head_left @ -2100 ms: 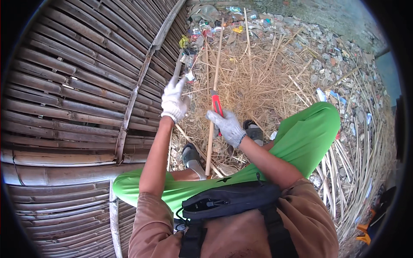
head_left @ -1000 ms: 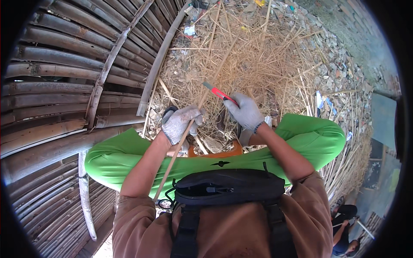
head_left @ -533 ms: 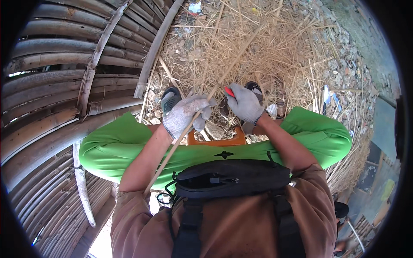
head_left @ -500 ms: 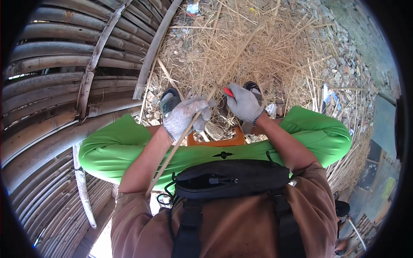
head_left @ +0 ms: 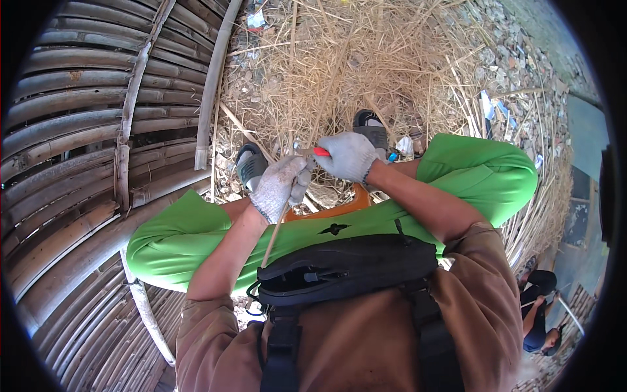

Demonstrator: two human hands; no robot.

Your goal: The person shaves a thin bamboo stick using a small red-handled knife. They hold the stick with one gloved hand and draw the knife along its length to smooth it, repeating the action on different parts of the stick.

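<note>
My left hand, in a pale knitted work glove, is closed around a thin bamboo strip. From that hand the strip runs down past my green shorts toward the black waist bag. Gloved as well, my right hand grips a knife with a red handle. Its short blade points left and lies at the strip just above my left fingers. Whether the edge cuts into the strip cannot be made out. Both hands are close together over the ground between my feet.
An orange plastic stool shows below my hands. Loose straw and shavings cover the ground ahead, with rubble to the right. A bamboo slat wall stands at left. Another person is at the lower right.
My right hand has moved left and slightly down, bringing the knife beside my left hand. The strip now stands more upright. My view has shifted, and another person shows more fully at lower right.
</note>
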